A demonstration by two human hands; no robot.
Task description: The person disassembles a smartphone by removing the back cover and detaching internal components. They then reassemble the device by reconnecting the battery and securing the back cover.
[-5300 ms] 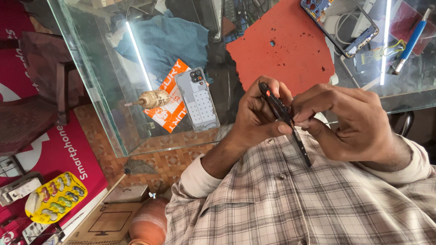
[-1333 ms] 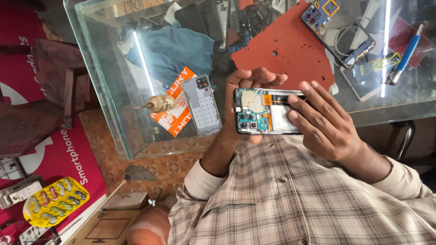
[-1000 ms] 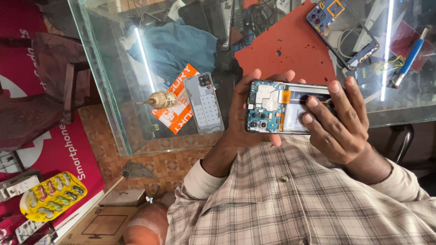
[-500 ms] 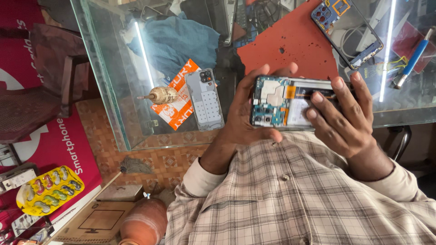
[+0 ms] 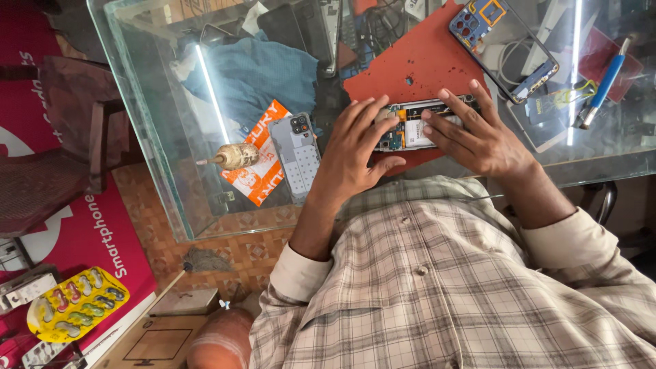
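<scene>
An opened phone (image 5: 412, 127) with its back off, showing circuit board and battery, lies on a red mat (image 5: 417, 65) on the glass table (image 5: 147, 137). My left hand (image 5: 352, 147) grips its left end, fingers spread over the board and thumb under the near edge. At the phone's right end, my right hand (image 5: 478, 133) lies across it with fingertips on the battery area. Most of the phone is hidden beneath my fingers.
A grey phone back cover (image 5: 295, 154), an orange packet (image 5: 254, 158) and a small spool (image 5: 236, 156) lie left of my hands. A blue cloth (image 5: 256, 72), a blue phone frame (image 5: 506, 41) and a blue-handled tool (image 5: 605, 82) sit farther back. A yellow blister tray (image 5: 75, 304) lies on the floor.
The phone was held edge-on, then turned with its open back toward me in the air. Now both hands have lowered it onto the red mat.
</scene>
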